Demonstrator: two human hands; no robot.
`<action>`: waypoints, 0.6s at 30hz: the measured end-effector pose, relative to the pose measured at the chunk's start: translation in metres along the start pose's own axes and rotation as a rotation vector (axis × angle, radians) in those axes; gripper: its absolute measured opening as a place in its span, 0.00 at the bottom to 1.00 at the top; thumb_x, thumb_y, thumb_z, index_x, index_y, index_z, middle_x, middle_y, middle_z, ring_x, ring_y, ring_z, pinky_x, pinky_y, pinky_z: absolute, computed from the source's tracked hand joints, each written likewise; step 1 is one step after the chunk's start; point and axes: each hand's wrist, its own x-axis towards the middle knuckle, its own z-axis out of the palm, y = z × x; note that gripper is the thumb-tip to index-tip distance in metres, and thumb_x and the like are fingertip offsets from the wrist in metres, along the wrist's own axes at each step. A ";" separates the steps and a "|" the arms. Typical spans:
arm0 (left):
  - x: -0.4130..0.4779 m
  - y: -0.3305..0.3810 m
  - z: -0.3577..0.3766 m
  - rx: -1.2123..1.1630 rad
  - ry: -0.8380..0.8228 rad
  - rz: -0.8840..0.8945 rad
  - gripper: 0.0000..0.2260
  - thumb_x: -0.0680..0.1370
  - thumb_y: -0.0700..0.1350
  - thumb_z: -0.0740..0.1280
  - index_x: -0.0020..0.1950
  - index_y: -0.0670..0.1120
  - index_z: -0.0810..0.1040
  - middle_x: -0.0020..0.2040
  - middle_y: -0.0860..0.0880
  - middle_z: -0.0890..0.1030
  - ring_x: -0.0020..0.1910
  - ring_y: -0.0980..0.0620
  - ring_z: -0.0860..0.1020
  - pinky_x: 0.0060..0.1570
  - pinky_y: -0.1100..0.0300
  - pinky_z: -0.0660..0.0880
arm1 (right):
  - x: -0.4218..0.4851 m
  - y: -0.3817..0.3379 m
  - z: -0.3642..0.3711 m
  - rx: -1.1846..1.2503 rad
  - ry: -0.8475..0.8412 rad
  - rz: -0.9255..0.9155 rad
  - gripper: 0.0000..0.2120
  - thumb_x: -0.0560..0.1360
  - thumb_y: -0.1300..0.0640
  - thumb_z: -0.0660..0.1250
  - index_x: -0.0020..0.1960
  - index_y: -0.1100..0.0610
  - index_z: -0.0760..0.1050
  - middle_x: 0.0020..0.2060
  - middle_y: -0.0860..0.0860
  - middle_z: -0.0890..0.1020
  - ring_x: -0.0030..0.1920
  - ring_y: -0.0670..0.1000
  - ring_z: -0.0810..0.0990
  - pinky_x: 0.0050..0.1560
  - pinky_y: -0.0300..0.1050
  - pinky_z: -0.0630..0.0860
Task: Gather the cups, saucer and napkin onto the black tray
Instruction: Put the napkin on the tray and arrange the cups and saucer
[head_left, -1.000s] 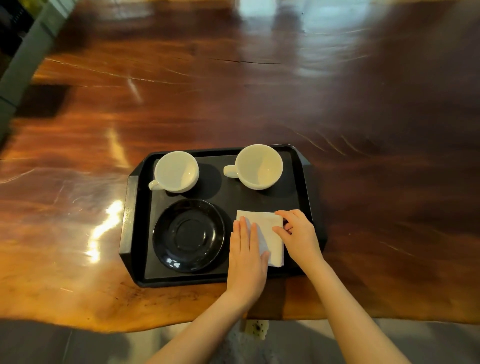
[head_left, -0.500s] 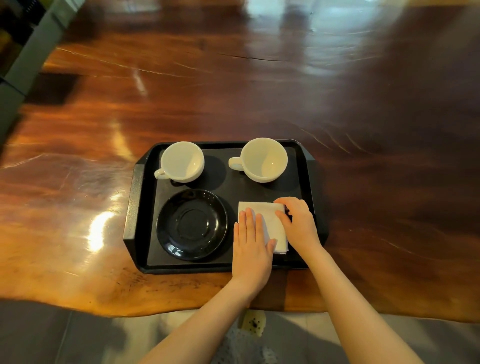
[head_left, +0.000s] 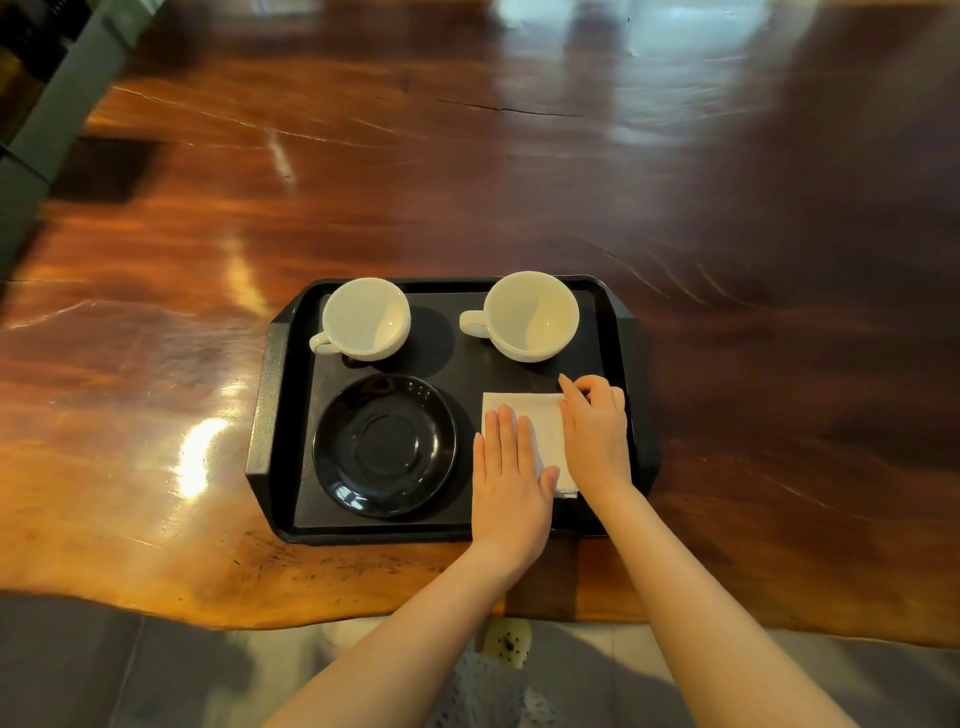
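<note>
The black tray (head_left: 270, 415) lies near the table's front edge. Two white cups stand at its back, one at the left (head_left: 363, 325) and one at the right (head_left: 530, 314), both with handles pointing left. A black saucer (head_left: 384, 444) sits at the tray's front left. The folded white napkin (head_left: 543, 423) lies at the front right. My left hand (head_left: 511, 483) rests flat on the napkin's left part, fingers straight. My right hand (head_left: 597, 436) covers its right edge, with curled fingers pinching the far right corner.
The glossy dark wooden table (head_left: 519, 182) stretches far beyond the tray. Its wavy front edge (head_left: 260, 618) runs just below the tray, with grey floor underneath. A dark grey frame (head_left: 57, 104) crosses the top left corner.
Both hands stay on the napkin. My right hand's fingers have crept along its right edge to the far corner. Cups and saucer have not moved on the tray.
</note>
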 end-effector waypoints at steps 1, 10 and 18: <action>0.000 0.000 0.001 -0.003 0.003 -0.002 0.30 0.81 0.56 0.48 0.75 0.45 0.37 0.74 0.46 0.32 0.73 0.47 0.32 0.70 0.51 0.31 | 0.001 0.000 0.001 0.011 0.010 0.010 0.13 0.79 0.55 0.60 0.62 0.55 0.72 0.56 0.52 0.75 0.51 0.44 0.70 0.44 0.30 0.67; 0.007 0.005 0.003 0.002 0.026 -0.007 0.29 0.81 0.55 0.49 0.76 0.44 0.40 0.77 0.43 0.38 0.73 0.46 0.33 0.71 0.50 0.33 | 0.011 0.002 0.001 0.017 0.022 -0.054 0.13 0.78 0.57 0.60 0.61 0.59 0.72 0.55 0.54 0.75 0.52 0.49 0.71 0.50 0.39 0.73; 0.008 0.008 0.003 0.012 0.032 -0.018 0.29 0.81 0.53 0.50 0.76 0.43 0.42 0.77 0.41 0.41 0.74 0.46 0.34 0.71 0.51 0.33 | 0.010 0.001 -0.002 0.055 0.000 -0.061 0.17 0.79 0.58 0.59 0.67 0.61 0.69 0.57 0.57 0.74 0.56 0.52 0.73 0.49 0.33 0.68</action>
